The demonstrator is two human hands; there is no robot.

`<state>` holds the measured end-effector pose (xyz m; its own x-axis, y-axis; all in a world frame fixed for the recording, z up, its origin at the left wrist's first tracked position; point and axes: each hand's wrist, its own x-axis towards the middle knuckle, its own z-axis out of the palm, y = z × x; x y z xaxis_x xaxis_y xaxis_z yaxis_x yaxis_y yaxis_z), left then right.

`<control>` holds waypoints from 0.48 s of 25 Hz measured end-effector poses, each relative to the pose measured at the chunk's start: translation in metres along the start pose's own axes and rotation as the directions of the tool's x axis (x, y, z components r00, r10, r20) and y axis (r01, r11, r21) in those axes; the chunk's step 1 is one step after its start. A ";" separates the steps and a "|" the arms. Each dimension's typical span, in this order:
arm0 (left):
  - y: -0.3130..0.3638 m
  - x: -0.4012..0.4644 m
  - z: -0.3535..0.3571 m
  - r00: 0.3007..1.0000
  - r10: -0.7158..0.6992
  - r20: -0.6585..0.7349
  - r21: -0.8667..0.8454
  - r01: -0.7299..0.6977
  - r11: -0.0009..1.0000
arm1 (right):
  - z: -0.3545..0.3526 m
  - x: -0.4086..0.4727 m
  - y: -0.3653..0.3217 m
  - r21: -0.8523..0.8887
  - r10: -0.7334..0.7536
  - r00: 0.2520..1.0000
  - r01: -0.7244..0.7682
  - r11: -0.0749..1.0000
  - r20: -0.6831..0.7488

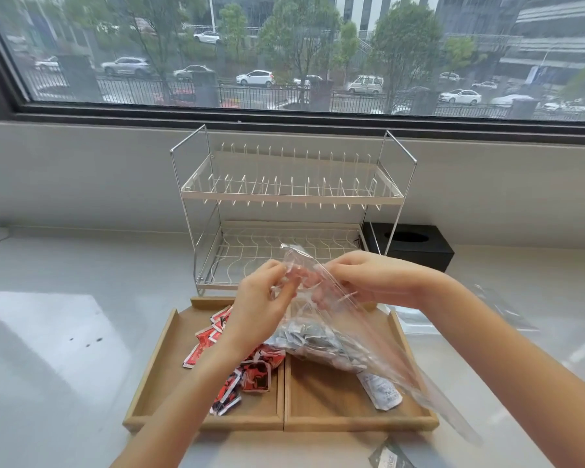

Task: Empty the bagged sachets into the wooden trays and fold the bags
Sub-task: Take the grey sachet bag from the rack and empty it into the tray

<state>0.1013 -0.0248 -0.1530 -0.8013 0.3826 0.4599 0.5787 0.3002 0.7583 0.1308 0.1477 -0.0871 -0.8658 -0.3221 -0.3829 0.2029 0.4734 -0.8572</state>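
Clear bag (pixel 321 309) mouth pinched by left hand (pixel 262 298) and right hand (pixel 362 282); next, grey sachets (pixel 314 342) to be tipped into right tray (pixel 358 422)

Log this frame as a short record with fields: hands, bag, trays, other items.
left hand: left hand pinches the top of the clear bag
right hand: right hand grips the same bag top
bag: held over the trays, grey sachets still inside
left tray: left tray holds loose red sachets
right tray: right tray holds one white sachet
behind: white dish rack, black tissue box
stage: red batch emptied, grey batch not yet poured
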 end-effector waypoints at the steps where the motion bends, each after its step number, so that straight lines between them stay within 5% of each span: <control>1: -0.002 0.000 0.002 1.000 0.001 -0.018 0.018 -0.001 1.000 | 0.000 0.000 0.000 0.034 0.008 1.000 -0.007 0.999 -0.012; 12: -0.005 -0.001 0.009 0.997 0.037 0.074 0.094 -0.044 0.995 | 0.011 0.002 0.002 0.220 -0.035 0.997 0.050 0.974 -0.069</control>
<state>0.1008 -0.0194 -0.1615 -0.7659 0.4572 0.4521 0.6249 0.3637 0.6908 0.1346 0.1390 -0.0929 -0.9018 -0.2815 -0.3279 0.2553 0.2650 -0.9298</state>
